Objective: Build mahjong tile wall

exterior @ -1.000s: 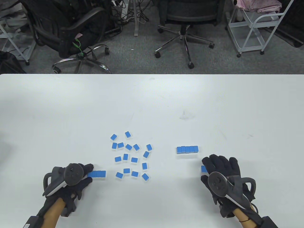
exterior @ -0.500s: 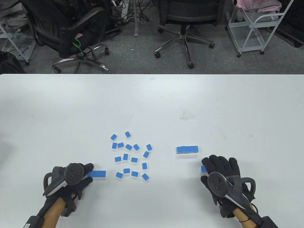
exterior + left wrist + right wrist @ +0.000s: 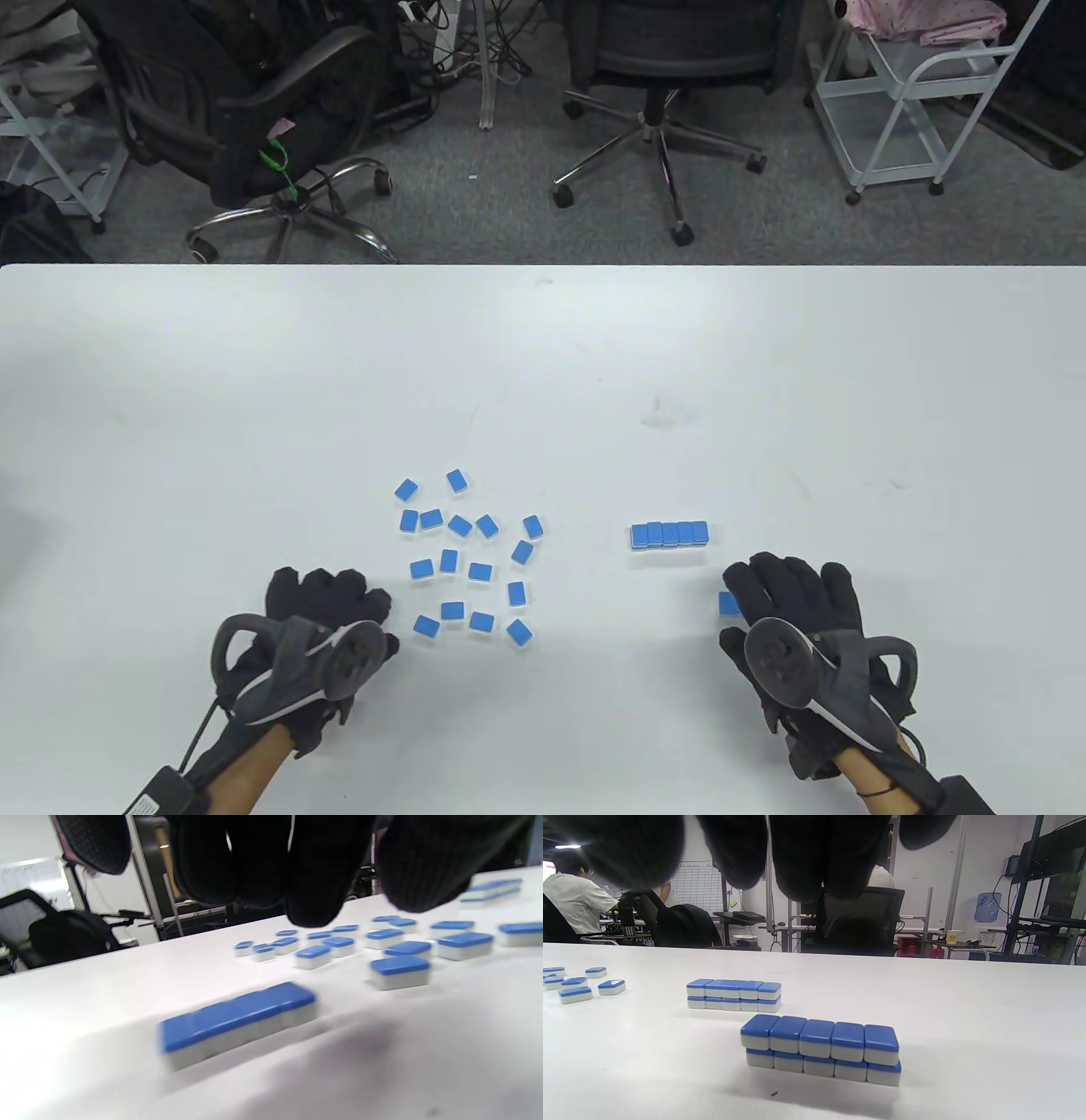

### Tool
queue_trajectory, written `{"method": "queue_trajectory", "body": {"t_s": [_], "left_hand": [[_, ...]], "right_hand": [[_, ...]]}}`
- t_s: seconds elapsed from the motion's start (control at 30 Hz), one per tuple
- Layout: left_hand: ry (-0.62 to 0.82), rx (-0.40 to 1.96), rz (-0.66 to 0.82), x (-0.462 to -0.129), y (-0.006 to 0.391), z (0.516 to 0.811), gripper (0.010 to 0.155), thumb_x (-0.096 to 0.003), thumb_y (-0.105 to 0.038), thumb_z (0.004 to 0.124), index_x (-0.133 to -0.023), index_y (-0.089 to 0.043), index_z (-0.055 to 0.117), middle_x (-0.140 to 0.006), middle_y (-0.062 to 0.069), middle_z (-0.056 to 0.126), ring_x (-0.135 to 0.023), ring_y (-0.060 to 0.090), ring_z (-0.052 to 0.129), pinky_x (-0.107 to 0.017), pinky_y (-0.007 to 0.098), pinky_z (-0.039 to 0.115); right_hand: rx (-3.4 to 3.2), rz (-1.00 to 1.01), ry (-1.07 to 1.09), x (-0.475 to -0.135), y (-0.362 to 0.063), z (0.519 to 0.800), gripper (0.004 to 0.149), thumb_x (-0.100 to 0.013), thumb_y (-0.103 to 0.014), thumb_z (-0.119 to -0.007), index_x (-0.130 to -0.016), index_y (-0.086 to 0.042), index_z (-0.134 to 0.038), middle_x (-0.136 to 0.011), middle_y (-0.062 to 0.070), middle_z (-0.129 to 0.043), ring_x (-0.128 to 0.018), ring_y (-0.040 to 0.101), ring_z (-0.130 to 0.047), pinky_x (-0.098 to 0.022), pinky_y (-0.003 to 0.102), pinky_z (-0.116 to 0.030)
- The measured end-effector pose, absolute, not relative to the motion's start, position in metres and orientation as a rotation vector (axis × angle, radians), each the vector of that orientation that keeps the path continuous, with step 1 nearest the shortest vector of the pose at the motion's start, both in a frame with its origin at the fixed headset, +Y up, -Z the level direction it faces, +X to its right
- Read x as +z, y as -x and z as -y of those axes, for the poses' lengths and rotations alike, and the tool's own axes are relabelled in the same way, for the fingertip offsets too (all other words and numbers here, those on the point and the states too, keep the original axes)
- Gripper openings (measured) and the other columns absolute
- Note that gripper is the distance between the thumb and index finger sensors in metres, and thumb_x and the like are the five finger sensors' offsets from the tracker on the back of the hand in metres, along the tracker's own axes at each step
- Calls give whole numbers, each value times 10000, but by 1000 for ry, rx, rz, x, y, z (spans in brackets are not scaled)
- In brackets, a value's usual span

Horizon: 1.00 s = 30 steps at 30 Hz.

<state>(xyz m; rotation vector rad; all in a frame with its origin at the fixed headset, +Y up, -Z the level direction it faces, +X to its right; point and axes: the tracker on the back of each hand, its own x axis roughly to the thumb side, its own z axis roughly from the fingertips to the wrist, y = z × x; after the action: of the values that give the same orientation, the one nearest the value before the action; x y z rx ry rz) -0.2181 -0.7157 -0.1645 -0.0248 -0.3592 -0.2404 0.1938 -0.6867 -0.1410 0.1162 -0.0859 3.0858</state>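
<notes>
Tiles sit in four groups on the worktop [image 3: 543,356]. A finished two-layer block of five [image 3: 821,1050] is seen in the right wrist view, directly below the right hand [image 3: 793,615]; from above only its left end shows, the rest is covered by the glove. A second two-layer block [image 3: 669,534] lies just beyond it, apart. Both are squared up, blue backs up, presumably parked as finished wall sections.

A short single-layer row [image 3: 237,1022] is seen in the left wrist view under the left hand [image 3: 327,624]; from above it is hidden by that hand. The tile count is blurred, three or four. It is judged to be a section in progress, kept close to the loose tiles [image 3: 467,556] so more can be added.

Loose tiles are scattered face down between the two hands, at mixed angles, mostly not touching.

Grip state: left hand fingers are extended above the short row, nothing held. Right hand fingers are spread and relaxed above the near block, nothing held; contact with the tiles cannot be told.

Nearest loose tiles lie just right of the left fingertips and would be bumped if the row is slid that way. Office chairs [image 3: 662,76] and a white cart [image 3: 899,102] stand beyond the worktop edge, out of the way.
</notes>
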Motion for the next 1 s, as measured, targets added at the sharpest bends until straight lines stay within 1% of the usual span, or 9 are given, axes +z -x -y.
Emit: {"method": "queue_trajectory", "body": {"t_s": [0.03,0.13,0.2,0.33,0.47,0.57,0.87,0.93,1.0], "left_hand": [[27,-271,368,-165,209,718,560,-436,-662,767,-898,-355,844,-1000,-54,729,-877,250,746,-753,694,526],[60,-399,334,-170,183,725,605,-422,-705,737,-892,-343,856,-1047,-57,671,-922,254,688,-769,708,470],[60,-442,309,-175,174,730,628,-415,-712,732,-892,-325,863,-1072,-47,636,-946,266,647,-773,724,414],[96,-476,306,-180,167,736,621,-417,-705,740,-873,-308,882,-1098,-47,595,-979,276,583,-773,737,333],[116,-465,296,-181,166,740,589,-424,-667,771,-862,-292,890,-1090,-46,608,-972,274,596,-766,734,361],[142,-436,292,-181,167,741,595,-428,-638,788,-863,-246,893,-1079,-29,626,-968,281,606,-761,737,369],[219,-353,315,-183,171,744,616,-432,-581,815,-907,-189,836,-1087,-31,595,-989,284,582,-777,709,357],[202,-347,329,-183,172,745,628,-419,-585,816,-898,-179,830,-1079,-25,596,-981,287,587,-781,711,346],[156,-361,343,-181,177,742,624,-406,-601,786,-872,-192,852,-1061,-31,625,-964,278,620,-775,708,380]], "right_hand": [[3087,86,-116,-141,-194,687,664,-348,-545,-726,-959,-317,-603,-1085,41,-642,-1002,334,-641,-769,632,-402],[3092,97,-124,-141,-193,686,663,-347,-545,-726,-958,-317,-605,-1084,40,-644,-1001,333,-643,-768,632,-403],[3093,114,-134,-139,-193,685,662,-347,-545,-726,-957,-317,-607,-1084,41,-646,-1001,335,-644,-768,631,-405],[3098,139,-137,-137,-193,683,660,-347,-545,-727,-955,-316,-613,-1083,39,-648,-999,335,-648,-766,633,-408],[3095,151,-136,-137,-194,682,659,-347,-545,-726,-955,-317,-613,-1084,39,-646,-1002,332,-644,-768,633,-402],[3091,157,-138,-137,-194,682,659,-347,-545,-726,-955,-317,-614,-1085,39,-645,-1002,334,-643,-769,633,-401],[3096,141,-143,-137,-193,684,657,-347,-545,-727,-953,-315,-618,-1083,42,-649,-1000,332,-648,-767,633,-404],[3097,137,-142,-136,-193,684,656,-347,-544,-727,-952,-316,-619,-1082,40,-649,-1000,332,-647,-768,632,-404],[3098,137,-141,-136,-192,684,656,-347,-544,-727,-952,-315,-620,-1083,40,-648,-1001,335,-646,-768,633,-402]]}}
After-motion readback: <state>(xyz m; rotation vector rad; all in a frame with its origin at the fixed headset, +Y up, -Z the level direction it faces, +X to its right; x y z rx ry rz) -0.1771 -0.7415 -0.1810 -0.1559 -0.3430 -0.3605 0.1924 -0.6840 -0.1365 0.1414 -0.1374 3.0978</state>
